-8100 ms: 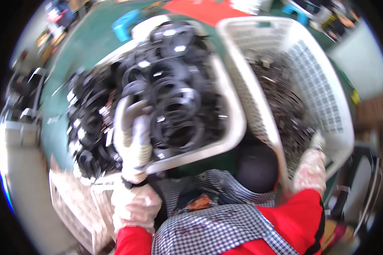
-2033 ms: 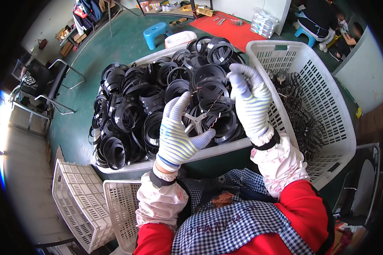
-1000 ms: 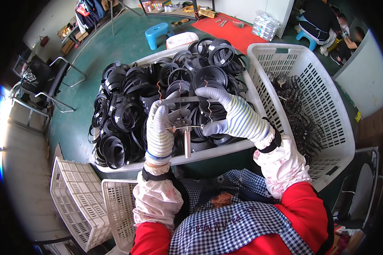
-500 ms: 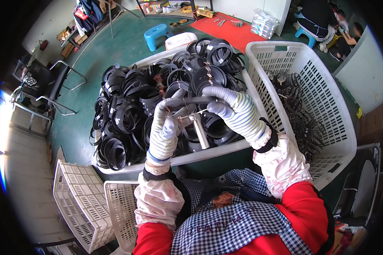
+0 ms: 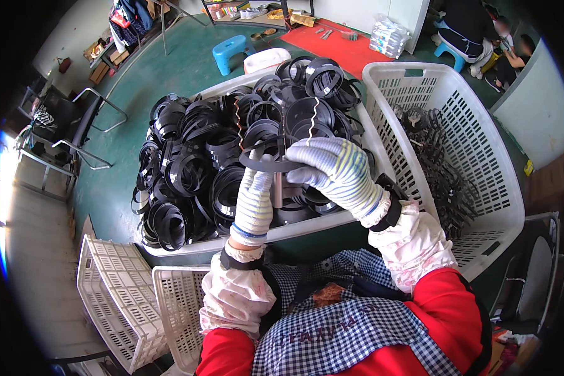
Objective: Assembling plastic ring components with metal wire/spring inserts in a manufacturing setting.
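Centre: a tray (image 5: pixel 188 247) holding a pile of coiled bands (image 5: pixel 194 175), directly before the person.
Right: a slotted basket (image 5: pixel 482 150) just beside the tray, with metal parts (image 5: pixel 448 182) in it.
Lower left: two empty crates (image 5: pixel 116 294) on the floor, below the tray.
Behind: a stool (image 5: pixel 230 51) and a mat (image 5: pixel 344 47) on the floor.
Far left: a chair frame (image 5: pixel 75 135).
Above tray: left hand (image 5: pixel 255 203) and right hand (image 5: pixel 338 172), a bent strip (image 5: pixel 266 164) between them.
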Tool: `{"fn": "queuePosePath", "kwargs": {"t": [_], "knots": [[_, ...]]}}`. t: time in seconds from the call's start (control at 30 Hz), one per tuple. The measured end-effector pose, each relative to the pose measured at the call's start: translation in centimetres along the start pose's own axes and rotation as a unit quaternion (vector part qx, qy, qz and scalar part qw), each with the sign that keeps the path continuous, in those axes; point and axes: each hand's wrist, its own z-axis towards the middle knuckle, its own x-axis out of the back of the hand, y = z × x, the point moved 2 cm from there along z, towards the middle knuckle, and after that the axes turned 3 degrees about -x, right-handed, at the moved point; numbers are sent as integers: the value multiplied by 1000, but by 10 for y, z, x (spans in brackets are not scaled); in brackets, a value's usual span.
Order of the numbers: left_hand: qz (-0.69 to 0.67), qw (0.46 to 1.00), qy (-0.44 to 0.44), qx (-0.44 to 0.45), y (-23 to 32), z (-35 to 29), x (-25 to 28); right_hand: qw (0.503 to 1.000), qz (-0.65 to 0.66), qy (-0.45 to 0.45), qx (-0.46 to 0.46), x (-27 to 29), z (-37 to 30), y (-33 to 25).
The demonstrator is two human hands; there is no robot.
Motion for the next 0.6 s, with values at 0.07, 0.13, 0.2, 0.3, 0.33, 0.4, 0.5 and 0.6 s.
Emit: {"fn": "queuePosePath", "kwargs": {"t": [0.07, 0.13, 0.2, 0.3, 0.33, 0.4, 0.5, 0.6], "knots": [[-40, 998, -13, 42, 4, -1, -2, 1000, 8, -21, 8, -3, -1, -2], [-75, 995, -25, 66, 7, 4, -2, 999, 48, 6, -4, -1, 2, 2], [-190, 971, -88, 118, 27, 1, -15, 998, 55, 25, -20, 2, 6, 10], [-272, 942, -143, 136, 33, -2, -11, 997, 52, -33, -48, -1, 6, 18], [-316, 921, -174, 146, 34, -4, -11, 990, 108, -64, -72, -7, 2, 20], [-336, 905, -212, 151, 34, -6, -9, 978, 162, -94, -95, -11, -3, 23], [-357, 898, -200, 160, 34, -5, -10, 962, 178, -133, -161, -9, -5, 24], [-375, 876, -248, 174, 31, -4, -9, 973, 161, -99, -131, -9, -7, 24]]}}
